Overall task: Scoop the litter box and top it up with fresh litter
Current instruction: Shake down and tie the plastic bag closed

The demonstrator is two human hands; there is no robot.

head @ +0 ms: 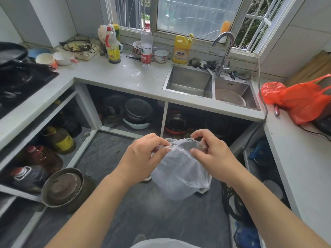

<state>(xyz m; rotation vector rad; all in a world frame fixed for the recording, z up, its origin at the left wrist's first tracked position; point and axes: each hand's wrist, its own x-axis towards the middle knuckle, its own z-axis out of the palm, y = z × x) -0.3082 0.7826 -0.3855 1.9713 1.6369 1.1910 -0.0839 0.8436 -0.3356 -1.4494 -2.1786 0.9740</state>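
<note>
- Both forearms reach forward from the near edge, meeting over the dark floor (114, 158) in the middle of the scene.
- Left hand (141, 156) pinches the left side of the rim of a thin clear bag (180, 178), thumb and fingertips closed on the film.
- Right hand (213, 154) pinches the right side of the rim the same way, thumb below, fingers curled above; the two hands hold the mouth slightly apart.
- Below the fingers the bag hangs loose in the air, clear of the floor; what it holds, if anything, I cannot tell.
- No litter box or scoop shows in this view.
- Beyond the hands, open shelves under the counter (114, 76) hold stacked pots (138, 111).
- Near left, a rusty pot (64, 187) juts from the low shelf, with oil jugs (60, 138) behind it.
- Far on the counter: a double sink (189, 81) with a tap (223, 51), a yellow detergent jug (180, 50), a water bottle (146, 45) and bowls (161, 56).
- Far left lies a black hob (21, 83) with a pan (12, 54).
- Right counter carries an orange bag (300, 102).
</note>
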